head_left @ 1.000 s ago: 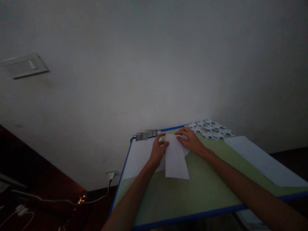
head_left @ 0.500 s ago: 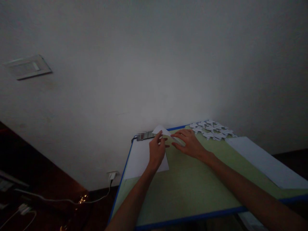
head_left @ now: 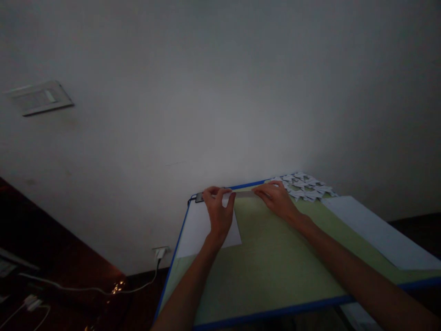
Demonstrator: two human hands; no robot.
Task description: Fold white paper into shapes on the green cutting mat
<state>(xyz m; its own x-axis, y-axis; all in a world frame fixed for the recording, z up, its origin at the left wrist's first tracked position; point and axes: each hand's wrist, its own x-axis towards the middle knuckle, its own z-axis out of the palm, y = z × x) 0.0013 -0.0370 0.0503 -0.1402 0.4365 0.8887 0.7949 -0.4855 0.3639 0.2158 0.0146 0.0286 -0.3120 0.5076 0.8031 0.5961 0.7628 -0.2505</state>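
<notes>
A folded white paper (head_left: 245, 194) lies as a thin strip along the far edge of the green table (head_left: 275, 271). My left hand (head_left: 217, 210) has its fingers curled over the strip's left end. My right hand (head_left: 276, 198) pinches the strip's right end with its fingers together. A flat white sheet (head_left: 198, 230) lies under and beside my left wrist. The room is dim, so fine detail of the fold is hard to see.
Several small folded paper pieces (head_left: 306, 186) are heaped at the far right corner. A long white sheet (head_left: 374, 232) lies along the right side. A dark flat object (head_left: 199, 197) sits at the far left corner. A wall socket (head_left: 160, 252) with cables is at the lower left.
The folded sheet that lay flat before me was lifted, turned over and carried to the table's far edge. Both hands moved away from me with it.
</notes>
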